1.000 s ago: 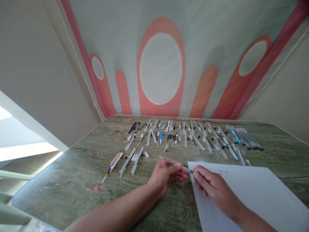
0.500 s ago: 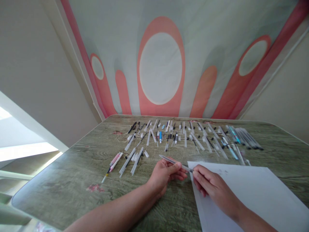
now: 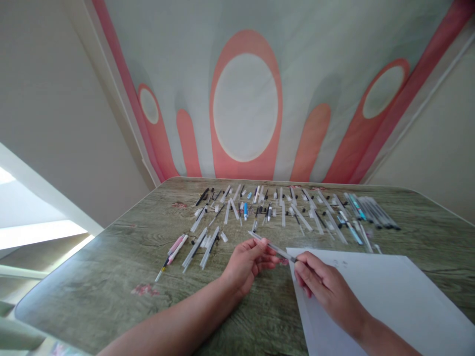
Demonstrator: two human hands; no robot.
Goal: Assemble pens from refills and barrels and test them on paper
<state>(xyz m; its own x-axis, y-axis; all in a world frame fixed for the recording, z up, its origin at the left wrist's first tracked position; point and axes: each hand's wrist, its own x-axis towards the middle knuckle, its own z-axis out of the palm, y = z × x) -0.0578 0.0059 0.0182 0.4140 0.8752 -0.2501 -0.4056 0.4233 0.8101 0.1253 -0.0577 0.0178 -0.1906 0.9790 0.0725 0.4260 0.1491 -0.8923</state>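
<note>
Your left hand [image 3: 247, 262] has slid along the pen [image 3: 276, 249] towards its left end, baring more between your grips; left fingertips pinch it there; your right hand [image 3: 322, 284] grasps the dark end (by the paper [image 3: 371, 301]).

The left hand [image 3: 243, 264] and right hand [image 3: 326, 287] are bare, with slender, tapering fingers [image 3: 266, 266]. The left forearm [image 3: 178, 326] is uncovered as far as the lower edge of view, smooth in outline and thickening away from a slim wrist; the shorter visible stretch of right forearm [image 3: 380, 338] is likewise bare. The nails look short, though they are too small to judge well.
</note>
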